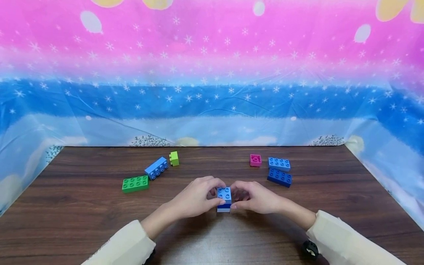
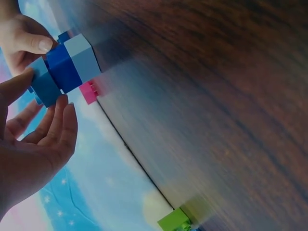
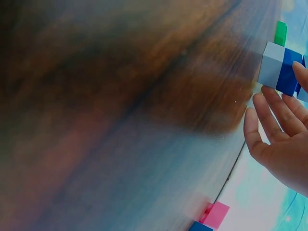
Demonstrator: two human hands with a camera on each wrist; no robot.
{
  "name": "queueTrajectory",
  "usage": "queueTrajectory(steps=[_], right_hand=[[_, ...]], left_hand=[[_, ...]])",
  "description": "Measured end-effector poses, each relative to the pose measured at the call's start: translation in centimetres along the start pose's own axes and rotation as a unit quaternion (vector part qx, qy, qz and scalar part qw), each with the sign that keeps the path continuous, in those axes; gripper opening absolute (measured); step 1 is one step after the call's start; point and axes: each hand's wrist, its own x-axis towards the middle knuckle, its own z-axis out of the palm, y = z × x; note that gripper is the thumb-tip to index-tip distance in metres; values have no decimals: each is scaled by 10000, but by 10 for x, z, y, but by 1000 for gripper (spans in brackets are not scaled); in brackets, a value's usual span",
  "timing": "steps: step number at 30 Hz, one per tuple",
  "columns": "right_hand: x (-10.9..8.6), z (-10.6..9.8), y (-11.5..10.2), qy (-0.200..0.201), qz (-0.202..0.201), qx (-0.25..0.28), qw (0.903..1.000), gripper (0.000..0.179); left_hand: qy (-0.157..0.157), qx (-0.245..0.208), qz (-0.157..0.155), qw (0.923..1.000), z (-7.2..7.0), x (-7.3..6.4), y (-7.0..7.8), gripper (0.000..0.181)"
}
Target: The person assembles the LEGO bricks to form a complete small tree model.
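Note:
A small stack of bricks stands on the wooden table before the person. On top is a light blue brick (image 1: 224, 193), under it a dark blue brick (image 2: 64, 69), and at the bottom a pale grey-blue brick (image 2: 83, 58). A narrow gap shows between the upper two in the left wrist view. The left hand (image 1: 198, 197) pinches the light blue brick between thumb and fingers. From the other side, the right hand (image 1: 260, 198) holds the dark blue brick, its thumb on one face and fingertips at the opposite edge.
Left on the table (image 1: 82, 213) lie a green brick (image 1: 135, 183), a long blue brick (image 1: 156, 168) on its side and a lime brick (image 1: 174, 158). Rightward are a pink brick (image 1: 255, 160), a light blue eight-stud brick (image 1: 279, 163) and a dark blue one (image 1: 279, 177). A patterned cloth (image 1: 212, 92) hangs behind.

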Motion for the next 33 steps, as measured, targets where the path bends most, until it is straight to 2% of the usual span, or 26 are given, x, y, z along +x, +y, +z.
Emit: queueTrajectory(steps=[10,18,26,33], right_hand=[[0,0,0,-6,-5,-131,9999,27],[0,1,0,-17,-4,-169,9999,27],[1,1,0,-25,20,-164,9999,26],[0,-2,-3,-18,-6,-122,9999,32]], left_hand=[[-64,10,-34,10000,-1,2,0,25],[-108,8,121,9999,-3,2,0,26],[-180,-141,-35,9997,-4,0,-2,26],[-174,-187,19,9997,-2,0,-2,26]])
